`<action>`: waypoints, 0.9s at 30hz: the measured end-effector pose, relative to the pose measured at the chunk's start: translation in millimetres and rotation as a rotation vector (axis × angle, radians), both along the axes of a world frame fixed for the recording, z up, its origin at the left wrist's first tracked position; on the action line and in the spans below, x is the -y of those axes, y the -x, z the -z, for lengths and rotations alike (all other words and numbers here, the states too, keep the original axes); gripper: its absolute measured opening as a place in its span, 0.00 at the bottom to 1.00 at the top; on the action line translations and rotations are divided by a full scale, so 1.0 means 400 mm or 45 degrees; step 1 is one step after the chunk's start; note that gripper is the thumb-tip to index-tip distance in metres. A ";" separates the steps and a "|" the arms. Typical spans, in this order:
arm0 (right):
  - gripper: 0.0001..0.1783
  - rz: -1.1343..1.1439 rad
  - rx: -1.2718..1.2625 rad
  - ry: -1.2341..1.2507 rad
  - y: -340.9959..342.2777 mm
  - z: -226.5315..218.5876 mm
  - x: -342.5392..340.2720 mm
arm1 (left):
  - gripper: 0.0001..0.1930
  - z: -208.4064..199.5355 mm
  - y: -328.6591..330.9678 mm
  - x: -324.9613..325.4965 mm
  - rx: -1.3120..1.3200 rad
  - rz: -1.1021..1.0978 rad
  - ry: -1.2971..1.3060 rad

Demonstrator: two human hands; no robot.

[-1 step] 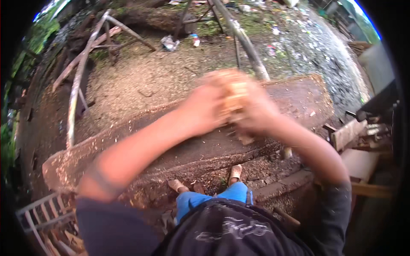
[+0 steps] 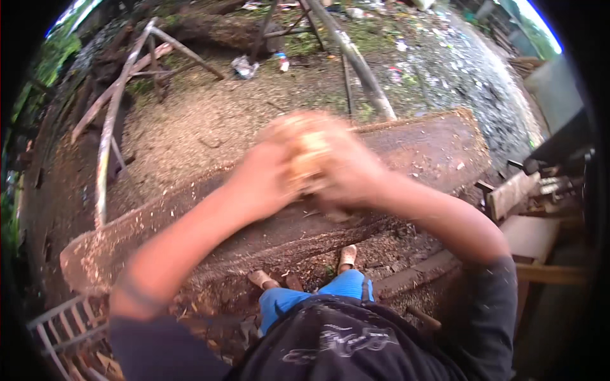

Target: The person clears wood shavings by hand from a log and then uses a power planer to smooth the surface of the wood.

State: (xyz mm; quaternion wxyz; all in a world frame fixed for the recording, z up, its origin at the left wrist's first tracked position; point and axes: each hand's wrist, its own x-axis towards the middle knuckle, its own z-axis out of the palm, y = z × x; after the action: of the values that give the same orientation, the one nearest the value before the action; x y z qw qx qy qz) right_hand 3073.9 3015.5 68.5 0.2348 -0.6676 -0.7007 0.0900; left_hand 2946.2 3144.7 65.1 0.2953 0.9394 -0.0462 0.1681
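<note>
A long, thick brown wooden plank (image 2: 438, 149) lies across in front of me, strewn with pale shavings. Over its middle, my left hand (image 2: 264, 171) and my right hand (image 2: 356, 171) close in from both sides on a tan wooden block that looks like a hand plane (image 2: 311, 152). Motion smears the fingers and the tool, so its exact shape is hard to make out. Both hands appear wrapped round it, low over the plank's top. The plank's near edge is rough and dark.
Wooden pole trestles (image 2: 117, 120) stand beyond the plank at the left, with another pole (image 2: 356, 60) near its far middle. Shavings (image 2: 184, 120) cover the ground behind. A slatted rack (image 2: 70, 324) is at lower left. Boards (image 2: 527, 238) are stacked at right. My feet stand close below the plank.
Both hands have shifted left along the plank together, with the hand plane between them. The view has also shifted slightly.
</note>
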 end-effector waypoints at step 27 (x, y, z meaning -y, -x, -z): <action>0.15 0.157 0.114 -0.128 -0.168 -0.037 0.155 | 0.22 0.004 -0.206 0.116 0.174 -0.029 0.033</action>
State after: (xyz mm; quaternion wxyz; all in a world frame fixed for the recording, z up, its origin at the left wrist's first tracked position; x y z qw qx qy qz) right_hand 3141.1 2953.5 83.3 0.2417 -0.7002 -0.6717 0.0101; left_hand 3028.5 3098.2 63.3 0.3016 0.9223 -0.0532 0.2357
